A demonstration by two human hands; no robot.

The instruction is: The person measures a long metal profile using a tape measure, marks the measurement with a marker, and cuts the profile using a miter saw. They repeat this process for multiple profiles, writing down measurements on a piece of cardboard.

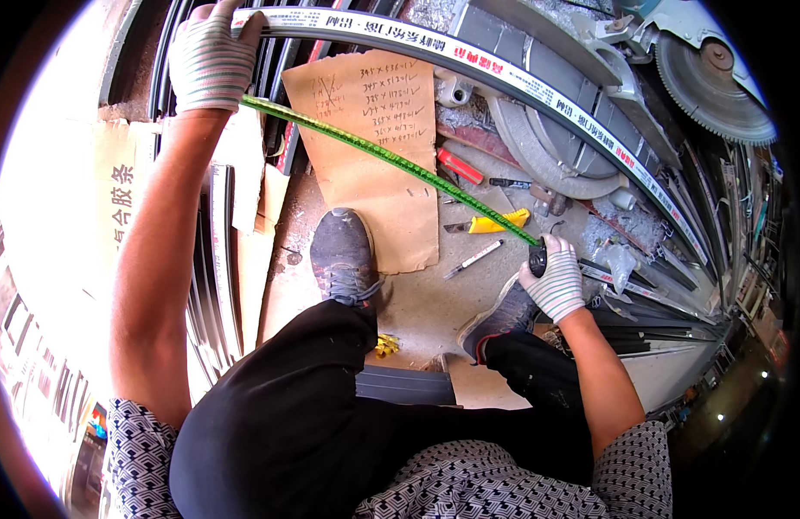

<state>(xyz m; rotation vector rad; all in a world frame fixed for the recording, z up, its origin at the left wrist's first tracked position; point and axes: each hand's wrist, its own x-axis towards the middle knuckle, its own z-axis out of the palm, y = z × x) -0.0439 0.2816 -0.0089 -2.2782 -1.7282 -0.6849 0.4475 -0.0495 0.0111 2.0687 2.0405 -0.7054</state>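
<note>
My left hand [208,56], in a striped work glove, grips the end of a long metal profile [538,86] wrapped in white film with red and black print, and pins the end of a green tape measure blade [383,156] there. The blade runs diagonally down to my right hand [556,281], also gloved, which holds the black tape measure case [537,259] beside the profile. My two shoes [344,251] stand on the concrete floor below.
A brown cardboard sheet [374,147] with handwritten notes lies on the floor. A yellow utility knife [497,223], a white marker pen [473,259] and a red tool [459,166] lie near it. A mitre saw with a toothed blade [711,82] stands at the upper right. Dark metal profiles [214,285] lie at left.
</note>
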